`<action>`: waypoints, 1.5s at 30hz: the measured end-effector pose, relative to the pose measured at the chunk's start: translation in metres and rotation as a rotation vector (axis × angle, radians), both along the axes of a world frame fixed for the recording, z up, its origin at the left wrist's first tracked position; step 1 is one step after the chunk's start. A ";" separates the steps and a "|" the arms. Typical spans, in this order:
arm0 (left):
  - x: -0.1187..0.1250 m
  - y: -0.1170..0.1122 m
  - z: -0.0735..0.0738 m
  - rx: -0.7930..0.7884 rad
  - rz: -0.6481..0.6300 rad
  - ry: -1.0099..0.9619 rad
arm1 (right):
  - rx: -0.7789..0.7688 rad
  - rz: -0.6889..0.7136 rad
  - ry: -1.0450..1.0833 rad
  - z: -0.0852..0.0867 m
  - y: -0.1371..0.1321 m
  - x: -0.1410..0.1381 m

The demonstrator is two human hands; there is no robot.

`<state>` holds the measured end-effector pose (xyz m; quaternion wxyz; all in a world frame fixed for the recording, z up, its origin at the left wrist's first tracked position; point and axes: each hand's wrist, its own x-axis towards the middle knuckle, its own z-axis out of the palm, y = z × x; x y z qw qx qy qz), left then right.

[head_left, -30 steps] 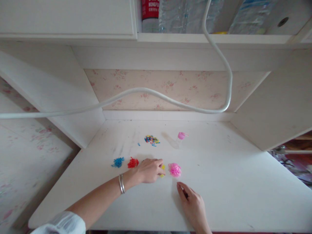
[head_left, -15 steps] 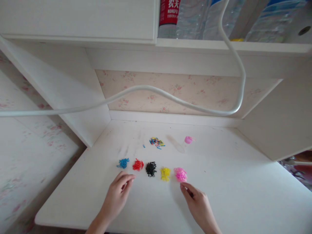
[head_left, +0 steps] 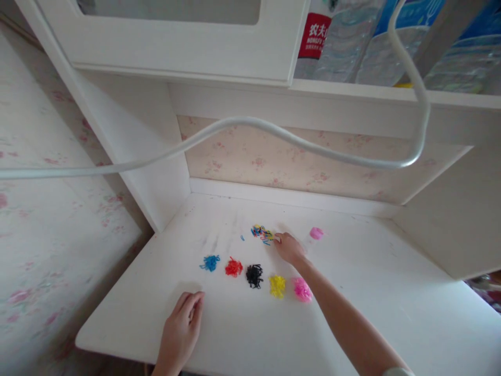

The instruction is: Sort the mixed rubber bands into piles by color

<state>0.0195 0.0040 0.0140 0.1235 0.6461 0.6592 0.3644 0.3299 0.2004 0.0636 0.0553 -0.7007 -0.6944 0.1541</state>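
A small mixed pile of colored rubber bands [head_left: 261, 232] lies toward the back of the white table. At its right edge is my right hand [head_left: 288, 247], thumb and forefinger slightly apart at the bands. My left hand [head_left: 182, 318] is closed near the front left, fingertips together, with nothing showing in them. Between the hands runs a row of sorted piles: blue bands [head_left: 210, 262], red bands [head_left: 234, 267], black bands [head_left: 254, 276], yellow bands [head_left: 277, 286] and pink bands [head_left: 302, 290]. My right forearm passes beside the pink pile and partly covers it.
A pink object [head_left: 317, 233] lies at the back right. One loose blue band [head_left: 242, 237] is left of the mixed pile. A white cable [head_left: 250, 121] hangs across the view. Above the table [head_left: 250, 334] is a shelf with water bottles [head_left: 348, 47].
My right hand has moved from the pink pile forward to the mixed pile. My left hand has drawn back a little from the row. The camera view has shifted.
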 end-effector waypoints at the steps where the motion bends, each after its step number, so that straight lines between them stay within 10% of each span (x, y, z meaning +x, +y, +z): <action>1: 0.000 0.000 0.000 -0.001 0.003 0.004 | -0.014 0.006 -0.014 -0.002 0.004 -0.001; 24: 0.000 0.002 0.003 -0.064 -0.004 0.045 | 0.167 0.008 0.101 -0.008 -0.003 0.019; 31: 0.001 0.002 -0.001 -0.036 -0.018 0.115 | 0.293 0.060 0.252 0.008 -0.071 0.020; 37: 0.003 0.003 0.000 -0.003 -0.018 0.194 | 0.306 0.143 0.259 -0.012 -0.148 0.022; 45: 0.005 0.003 0.002 -0.016 0.000 0.241 | 0.323 0.172 -0.050 -0.036 -0.166 0.019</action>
